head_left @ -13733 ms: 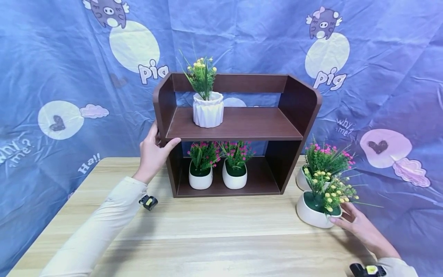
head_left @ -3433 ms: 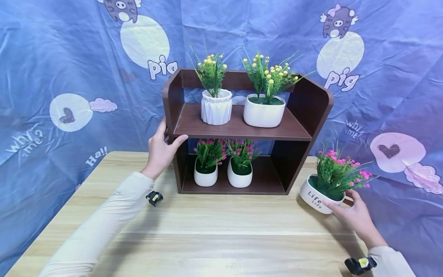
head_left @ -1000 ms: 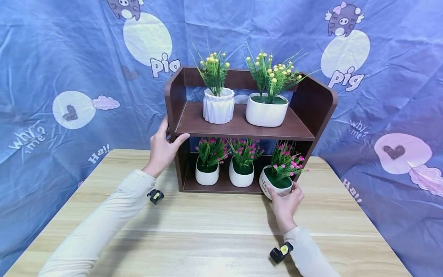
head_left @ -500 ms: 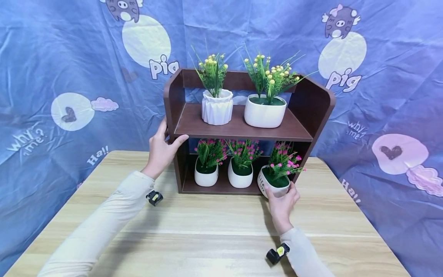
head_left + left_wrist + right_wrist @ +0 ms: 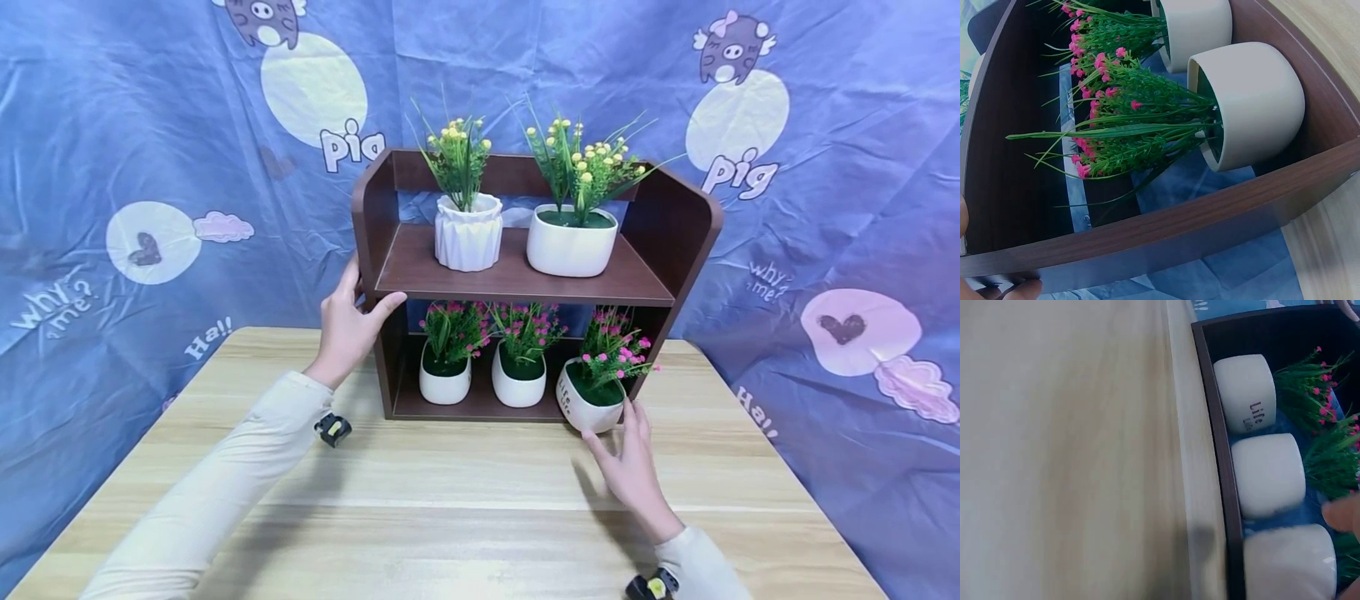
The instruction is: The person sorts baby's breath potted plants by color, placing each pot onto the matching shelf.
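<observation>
In the head view a dark brown two-tier shelf (image 5: 525,287) stands on the table, and my left hand (image 5: 348,325) grips its left side panel, thumb over the front of the middle board. My right hand (image 5: 630,458) is by the right-hand pot of pink flowers (image 5: 592,404) on the lower tier; its fingers are fairly straight, fingertips at the pot's right side, thumb near its base. That white pot sits angled at the tier's front edge. Two more pink-flowered pots, a left one (image 5: 445,383) and a middle one (image 5: 519,385), stand beside it.
The upper tier bears a fluted white pot (image 5: 468,237) and an oval white pot (image 5: 572,242), both with yellow flowers. A wooden table (image 5: 465,517) extends in front. Behind hangs a blue curtain (image 5: 187,108) with pig prints.
The yellow-flowered oval pot went onto the upper tier, then the pink-flowered pot from the table's right onto the lower tier. Just now my right hand loosens and draws back slightly. My left hand stays put.
</observation>
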The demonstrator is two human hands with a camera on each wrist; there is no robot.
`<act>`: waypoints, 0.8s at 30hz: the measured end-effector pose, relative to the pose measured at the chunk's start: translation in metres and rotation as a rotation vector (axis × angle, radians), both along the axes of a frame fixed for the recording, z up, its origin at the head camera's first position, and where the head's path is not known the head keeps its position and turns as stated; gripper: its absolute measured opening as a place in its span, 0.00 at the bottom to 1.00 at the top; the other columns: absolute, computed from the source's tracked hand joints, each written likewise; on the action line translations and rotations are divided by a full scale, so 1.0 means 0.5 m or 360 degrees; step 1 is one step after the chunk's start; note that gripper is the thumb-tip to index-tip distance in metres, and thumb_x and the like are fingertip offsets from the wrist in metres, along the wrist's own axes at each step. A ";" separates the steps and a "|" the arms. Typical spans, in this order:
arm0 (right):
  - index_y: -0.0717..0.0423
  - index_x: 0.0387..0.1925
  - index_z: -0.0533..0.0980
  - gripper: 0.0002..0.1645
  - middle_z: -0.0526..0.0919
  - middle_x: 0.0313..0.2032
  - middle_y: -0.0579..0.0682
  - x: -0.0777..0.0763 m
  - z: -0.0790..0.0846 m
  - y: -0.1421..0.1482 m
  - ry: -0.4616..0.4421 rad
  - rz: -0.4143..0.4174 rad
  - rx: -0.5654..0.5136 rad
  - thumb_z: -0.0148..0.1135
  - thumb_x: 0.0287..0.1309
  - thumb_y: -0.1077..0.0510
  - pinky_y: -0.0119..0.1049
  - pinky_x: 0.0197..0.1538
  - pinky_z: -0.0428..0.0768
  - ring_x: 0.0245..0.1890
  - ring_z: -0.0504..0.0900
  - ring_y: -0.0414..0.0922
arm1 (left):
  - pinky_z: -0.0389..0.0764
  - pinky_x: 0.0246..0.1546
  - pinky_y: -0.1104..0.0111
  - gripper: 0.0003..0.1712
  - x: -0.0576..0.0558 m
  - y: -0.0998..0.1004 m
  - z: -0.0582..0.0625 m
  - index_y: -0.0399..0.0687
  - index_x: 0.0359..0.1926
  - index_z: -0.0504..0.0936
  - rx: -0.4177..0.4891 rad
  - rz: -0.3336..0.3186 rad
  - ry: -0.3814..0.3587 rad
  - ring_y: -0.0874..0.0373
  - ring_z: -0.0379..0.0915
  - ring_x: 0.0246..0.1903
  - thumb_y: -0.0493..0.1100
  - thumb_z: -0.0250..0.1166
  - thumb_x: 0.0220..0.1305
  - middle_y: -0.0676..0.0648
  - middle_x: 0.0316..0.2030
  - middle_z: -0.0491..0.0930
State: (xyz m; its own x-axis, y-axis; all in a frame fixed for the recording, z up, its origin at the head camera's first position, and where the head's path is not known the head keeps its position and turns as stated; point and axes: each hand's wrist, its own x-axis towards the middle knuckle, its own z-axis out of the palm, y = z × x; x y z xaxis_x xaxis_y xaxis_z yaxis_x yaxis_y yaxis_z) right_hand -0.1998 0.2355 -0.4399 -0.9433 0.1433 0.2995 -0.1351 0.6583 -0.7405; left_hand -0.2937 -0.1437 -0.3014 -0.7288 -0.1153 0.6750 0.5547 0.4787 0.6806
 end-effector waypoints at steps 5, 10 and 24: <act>0.70 0.72 0.46 0.52 0.41 0.72 0.70 0.023 0.000 0.018 0.0093 0.0206 0.0316 0.63 0.61 0.49 0.64 0.68 0.47 0.71 0.42 0.67 | 0.78 0.52 0.56 0.46 0.001 -0.002 0.000 0.53 0.71 0.62 -0.0013 0.0007 0.0015 0.46 0.76 0.52 0.46 0.74 0.54 0.39 0.57 0.76; 0.70 0.71 0.50 0.51 0.44 0.72 0.69 0.029 -0.004 0.029 0.0195 0.0311 0.0706 0.64 0.59 0.48 0.58 0.71 0.44 0.71 0.44 0.66 | 0.78 0.52 0.56 0.46 0.001 -0.004 0.000 0.53 0.71 0.62 -0.0016 0.0014 0.0022 0.46 0.77 0.52 0.46 0.74 0.54 0.38 0.57 0.77; 0.66 0.73 0.48 0.54 0.44 0.73 0.66 0.010 -0.003 0.039 0.0167 0.0413 0.0940 0.65 0.58 0.45 0.69 0.63 0.55 0.72 0.44 0.62 | 0.79 0.50 0.56 0.45 -0.002 -0.001 -0.002 0.53 0.71 0.63 -0.0028 0.0007 0.0041 0.46 0.77 0.52 0.46 0.74 0.53 0.38 0.56 0.77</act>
State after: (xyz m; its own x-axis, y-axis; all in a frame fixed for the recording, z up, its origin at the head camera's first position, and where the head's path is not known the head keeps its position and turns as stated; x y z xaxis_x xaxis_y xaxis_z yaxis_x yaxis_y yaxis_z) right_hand -0.1950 0.2550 -0.4412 -0.8864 -0.3022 0.3506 -0.3965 0.8865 -0.2384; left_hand -0.2947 -0.1442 -0.3024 -0.7107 -0.1062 0.6954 0.5698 0.4929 0.6576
